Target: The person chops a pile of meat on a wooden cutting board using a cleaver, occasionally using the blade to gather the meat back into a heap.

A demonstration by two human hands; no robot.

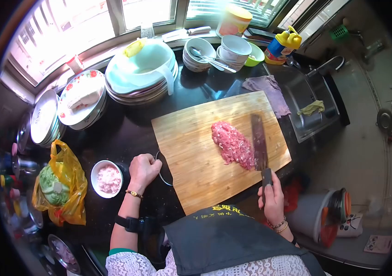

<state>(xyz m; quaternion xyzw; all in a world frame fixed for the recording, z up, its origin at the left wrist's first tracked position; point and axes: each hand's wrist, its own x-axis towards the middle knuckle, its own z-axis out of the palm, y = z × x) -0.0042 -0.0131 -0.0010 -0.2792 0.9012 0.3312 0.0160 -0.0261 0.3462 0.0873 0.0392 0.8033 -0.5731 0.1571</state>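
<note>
My right hand (pixel 273 197) is wrapped round the dark handle of a cleaver (pixel 259 142). Its blade is over the wooden cutting board (pixel 182 152), along the right side of a heap of minced meat (pixel 233 145). To the left of the board my left hand (pixel 144 171) is closed in a fist, with its curled fingers at the board's thin loop handle (pixel 163 177) and covering part of it. A white bowl of pale pink minced meat (pixel 108 179) stands just left of that hand.
Farther left lies a yellow plastic bag (pixel 76 193) with a cabbage (pixel 54 184). Stacked plates (pixel 82 99), a pale green basin (pixel 141 64) and bowls (pixel 199 53) line the window side. A purple cloth (pixel 269 94) lies between board and sink (pixel 302 124). A bucket (pixel 313 214) is lower right.
</note>
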